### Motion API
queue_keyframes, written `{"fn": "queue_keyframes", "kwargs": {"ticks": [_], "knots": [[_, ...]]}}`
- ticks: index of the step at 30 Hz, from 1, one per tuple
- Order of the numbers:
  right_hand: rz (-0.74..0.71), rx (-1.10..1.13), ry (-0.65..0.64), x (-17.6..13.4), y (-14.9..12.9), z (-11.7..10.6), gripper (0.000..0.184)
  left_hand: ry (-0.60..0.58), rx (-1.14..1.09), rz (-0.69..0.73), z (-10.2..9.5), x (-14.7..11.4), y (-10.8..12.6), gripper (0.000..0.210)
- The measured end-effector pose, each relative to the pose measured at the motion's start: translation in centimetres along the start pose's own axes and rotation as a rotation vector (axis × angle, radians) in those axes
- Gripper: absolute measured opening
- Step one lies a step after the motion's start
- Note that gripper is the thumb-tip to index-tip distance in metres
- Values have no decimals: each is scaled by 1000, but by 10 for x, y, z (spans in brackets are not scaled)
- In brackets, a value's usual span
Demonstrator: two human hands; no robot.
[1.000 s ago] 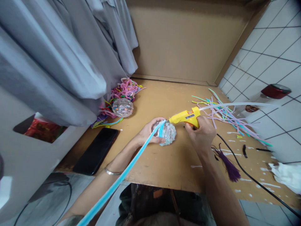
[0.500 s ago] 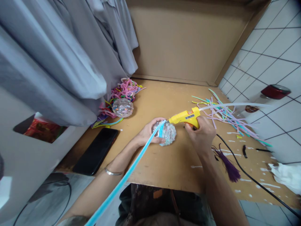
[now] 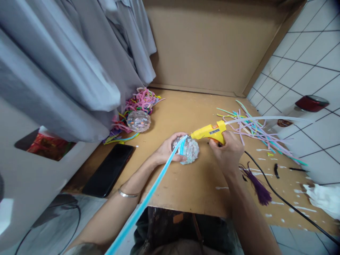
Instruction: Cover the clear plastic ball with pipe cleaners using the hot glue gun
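Note:
My left hand [image 3: 170, 150] is closed around a clear, faceted ball [image 3: 191, 151] just above or on the brown table. Light-blue fuzzy pipe cleaner [image 3: 156, 182] wraps part of the ball, and its long loose length runs toward me past my left forearm. In my right hand [image 3: 230, 148] is a yellow hot glue gun [image 3: 209, 132], its nozzle at the top of the ball beside the blue strand. A long translucent glue stick [image 3: 268, 118] sticks out of the gun's back. My fingers partly hide the ball.
Tangled pipe cleaners [image 3: 145, 101] and another clear ball [image 3: 138, 121] lie back left, above a black phone [image 3: 108, 171]. At right are straight pipe cleaners [image 3: 255, 127], a purple tassel [image 3: 257, 186], the gun's black cord [image 3: 276, 194], a red-lidded jar [image 3: 312, 103] and white tissue [image 3: 322, 198].
The near end of the blue pipe cleaner has swung slightly to the right. Both hands, the ball and the glue gun stay almost where they were.

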State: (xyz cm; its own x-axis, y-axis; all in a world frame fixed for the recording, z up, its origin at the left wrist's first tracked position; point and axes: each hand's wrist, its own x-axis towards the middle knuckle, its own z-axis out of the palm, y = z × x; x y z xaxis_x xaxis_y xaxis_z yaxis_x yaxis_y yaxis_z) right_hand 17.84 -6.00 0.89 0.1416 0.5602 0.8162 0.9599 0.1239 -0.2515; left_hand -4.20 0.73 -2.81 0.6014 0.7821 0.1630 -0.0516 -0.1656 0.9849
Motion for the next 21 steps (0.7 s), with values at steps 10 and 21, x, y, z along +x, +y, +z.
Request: {"fn": "queue_keyframes", "kwargs": {"ticks": [10, 21], "knots": [[-2, -10, -4, 2, 0, -2, 20, -3, -49, -36, 2, -2, 5, 86], [2, -23, -28, 1, 1, -1, 17, -3, 1, 16, -1, 0, -2, 87]]}}
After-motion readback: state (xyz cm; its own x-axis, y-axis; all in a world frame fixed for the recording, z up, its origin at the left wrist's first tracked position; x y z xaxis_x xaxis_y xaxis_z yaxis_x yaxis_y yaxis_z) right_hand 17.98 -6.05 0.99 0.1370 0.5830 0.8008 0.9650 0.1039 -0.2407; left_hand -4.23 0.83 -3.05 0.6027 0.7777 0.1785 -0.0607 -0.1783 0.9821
